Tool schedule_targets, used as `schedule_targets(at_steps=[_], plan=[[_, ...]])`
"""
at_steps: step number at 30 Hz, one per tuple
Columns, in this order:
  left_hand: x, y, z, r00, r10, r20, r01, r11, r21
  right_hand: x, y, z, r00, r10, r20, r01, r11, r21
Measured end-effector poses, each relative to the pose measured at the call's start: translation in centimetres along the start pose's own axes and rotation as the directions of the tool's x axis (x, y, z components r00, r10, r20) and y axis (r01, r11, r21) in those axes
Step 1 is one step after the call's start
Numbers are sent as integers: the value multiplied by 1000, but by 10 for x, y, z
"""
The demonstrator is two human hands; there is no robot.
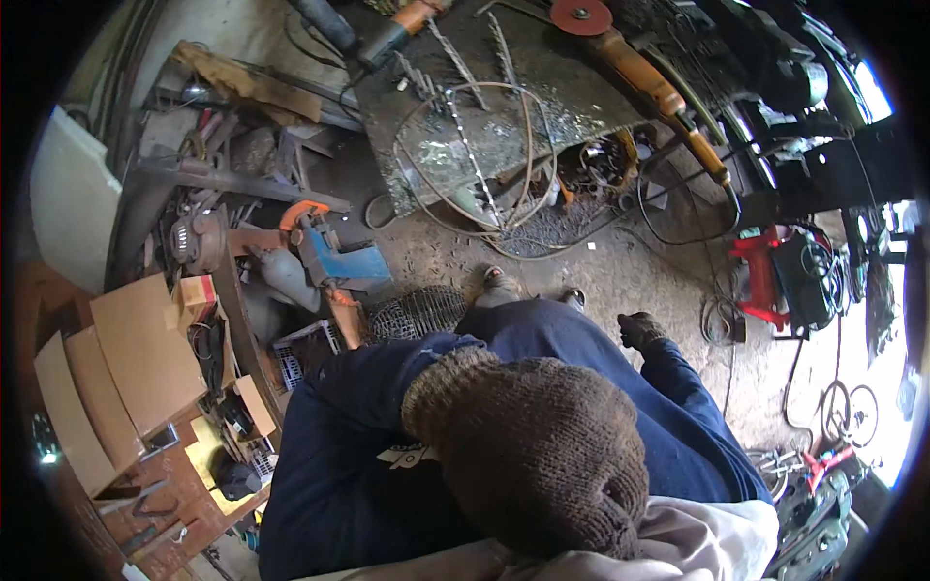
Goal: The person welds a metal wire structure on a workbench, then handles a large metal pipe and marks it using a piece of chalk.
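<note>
My left hand [542, 450], in a brown knit glove, is raised close in front of me and fills the lower middle of the view. Its back shows and its fingers are hidden. Lower and farther off, my right hand [642, 330] hangs at my right side in a dark glove, above the floor. Its fingers curl in, and whether anything is in them I cannot make out. Beyond my feet stands a worn metal table [426, 155]. Across it lie a long jagged metal rod [469, 150], a looped cable [526, 145] and an orange angle grinder [644, 77] with a red disc.
A second orange grinder [392, 39] rests at the table's far left. On the left are a blue and orange machine [334, 254], a wire mesh bundle [417, 312] and an opened cardboard box [145, 349]. To the right stands a red stool [760, 278], with cables trailing across the floor [668, 261].
</note>
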State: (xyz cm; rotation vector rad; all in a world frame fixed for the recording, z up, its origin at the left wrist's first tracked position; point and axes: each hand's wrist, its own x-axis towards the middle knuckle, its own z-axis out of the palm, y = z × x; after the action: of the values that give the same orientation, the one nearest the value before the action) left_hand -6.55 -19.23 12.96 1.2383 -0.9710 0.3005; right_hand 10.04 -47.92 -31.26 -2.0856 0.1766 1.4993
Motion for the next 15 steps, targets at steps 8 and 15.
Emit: schedule_targets(at_steps=[8,15], plan=[[-40,43,-85,978,-57,-201,96,977,191,5,-46,22,984,-169,-52,175,974,141],[-141,70,-284,486,-265,-833,871,226,436,-15,-27,63,970,-68,-232,103,985,141]])
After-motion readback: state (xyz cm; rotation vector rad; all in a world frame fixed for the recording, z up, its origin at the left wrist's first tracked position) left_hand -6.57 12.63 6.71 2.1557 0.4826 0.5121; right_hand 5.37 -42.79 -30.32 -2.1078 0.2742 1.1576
